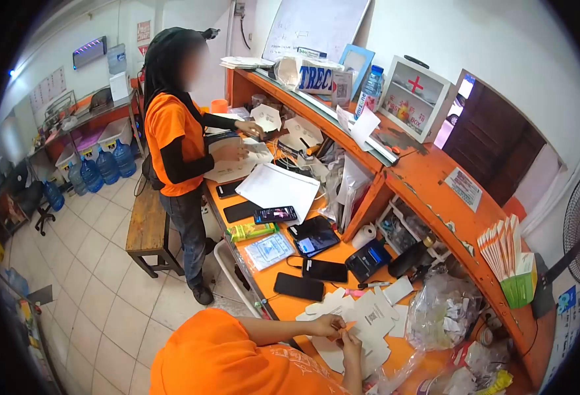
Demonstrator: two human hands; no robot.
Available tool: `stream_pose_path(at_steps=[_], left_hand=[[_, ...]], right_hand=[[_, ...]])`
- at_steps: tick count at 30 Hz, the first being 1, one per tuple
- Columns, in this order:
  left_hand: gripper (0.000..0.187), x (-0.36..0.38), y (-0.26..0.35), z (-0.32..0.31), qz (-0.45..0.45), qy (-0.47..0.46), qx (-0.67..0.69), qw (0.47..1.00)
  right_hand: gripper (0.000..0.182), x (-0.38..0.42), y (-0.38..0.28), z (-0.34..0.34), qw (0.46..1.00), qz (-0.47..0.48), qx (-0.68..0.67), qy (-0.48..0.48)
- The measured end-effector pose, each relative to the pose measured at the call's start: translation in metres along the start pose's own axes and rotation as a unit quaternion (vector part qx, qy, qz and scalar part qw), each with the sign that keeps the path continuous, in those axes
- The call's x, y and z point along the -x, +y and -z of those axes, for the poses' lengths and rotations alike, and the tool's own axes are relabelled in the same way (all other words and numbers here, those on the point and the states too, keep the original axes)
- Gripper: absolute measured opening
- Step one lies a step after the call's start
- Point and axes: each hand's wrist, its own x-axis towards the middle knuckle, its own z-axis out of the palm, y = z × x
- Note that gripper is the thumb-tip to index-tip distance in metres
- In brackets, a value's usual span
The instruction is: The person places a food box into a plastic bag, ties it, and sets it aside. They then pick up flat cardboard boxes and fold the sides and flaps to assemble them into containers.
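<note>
My left hand (329,326) is closed, its fingertips pinched together over flat white die-cut card sheets. Close beside it, my right hand (351,347) is also closed in a pinch, fingertips nearly meeting those of the left. What they pinch is too small to make out. Beneath and beyond both hands lies a white card sheet (373,316) with a printed square code, overlapping other cut card pieces. A black phone (299,287) lies near the sheets, with another dark phone (325,270) just behind it.
A clear plastic bag of crumpled paper (444,313) stands right of the cards. Beyond are a card terminal (368,259), a tablet (313,236) and white papers (278,191). A co-worker (178,145) in orange stands at the desk by a wooden bench (148,229).
</note>
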Motion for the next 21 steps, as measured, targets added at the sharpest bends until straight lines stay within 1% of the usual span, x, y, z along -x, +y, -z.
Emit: stream_pose_path(at_steps=[2, 3, 4, 6, 7, 9, 10, 12, 13, 14, 15, 16, 18, 19, 20, 21], left_hand=[[0.035, 0.002, 0.005, 0.000, 0.012, 0.007, 0.023, 1.000], [0.035, 0.003, 0.010, 0.003, 0.033, -0.016, 0.031, 0.999], [0.035, 0.002, 0.011, 0.006, 0.032, -0.017, 0.031, 0.999], [0.037, 0.002, 0.009, 0.007, 0.050, -0.053, 0.015, 0.997], [0.037, 0.003, 0.006, 0.006, 0.052, -0.052, 0.020, 0.997], [0.033, -0.002, -0.002, 0.006, 0.017, -0.027, -0.008, 0.999], [0.033, -0.009, -0.015, 0.009, 0.017, -0.025, -0.006, 1.000], [0.030, -0.021, -0.043, 0.012, -0.053, 0.053, -0.056, 0.996], [0.030, -0.011, -0.024, 0.005, -0.051, 0.054, -0.056, 0.996], [0.031, -0.002, -0.004, -0.003, -0.036, 0.101, -0.141, 0.984], [0.033, 0.006, 0.011, -0.009, -0.021, 0.147, -0.225, 0.963], [0.033, 0.005, 0.009, -0.009, -0.020, 0.146, -0.225, 0.963], [0.028, 0.004, 0.004, -0.008, -0.095, 0.199, -0.319, 0.922], [0.033, 0.006, 0.010, -0.004, -0.119, 0.198, -0.324, 0.917], [0.033, 0.008, 0.018, 0.000, -0.118, 0.198, -0.322, 0.918], [0.035, 0.010, 0.027, 0.004, -0.049, 0.188, -0.311, 0.930]], right_hand=[[0.024, -0.004, 0.007, 0.005, 1.000, -0.015, -0.002, -0.004], [0.024, -0.006, 0.009, 0.006, 1.000, -0.014, -0.004, -0.004], [0.024, -0.007, 0.011, 0.007, 1.000, -0.024, 0.000, -0.009], [0.024, -0.013, 0.017, 0.013, 0.999, -0.039, 0.009, -0.015], [0.024, -0.018, 0.023, 0.017, 0.999, -0.040, 0.017, -0.025], [0.023, -0.018, 0.027, 0.021, 0.998, -0.045, 0.027, -0.036], [0.022, -0.016, 0.022, 0.020, 0.998, -0.040, 0.006, -0.042], [0.022, -0.011, 0.014, 0.018, 0.998, -0.036, -0.017, -0.049], [0.022, -0.009, 0.010, 0.016, 0.999, -0.038, -0.018, -0.032], [0.022, -0.005, 0.004, 0.013, 0.999, -0.040, -0.020, -0.015], [0.017, 0.002, -0.006, 0.003, 1.000, -0.016, -0.004, 0.015], [0.017, 0.000, -0.001, 0.003, 1.000, -0.017, -0.005, 0.016], [0.016, -0.010, 0.010, 0.006, 0.994, 0.075, 0.075, 0.037], [0.014, -0.007, -0.003, 0.007, 0.986, 0.121, 0.095, 0.066], [0.014, -0.004, -0.016, 0.014, 0.986, 0.120, 0.096, 0.066], [0.014, 0.000, -0.028, 0.024, 0.978, 0.134, 0.107, 0.121]])
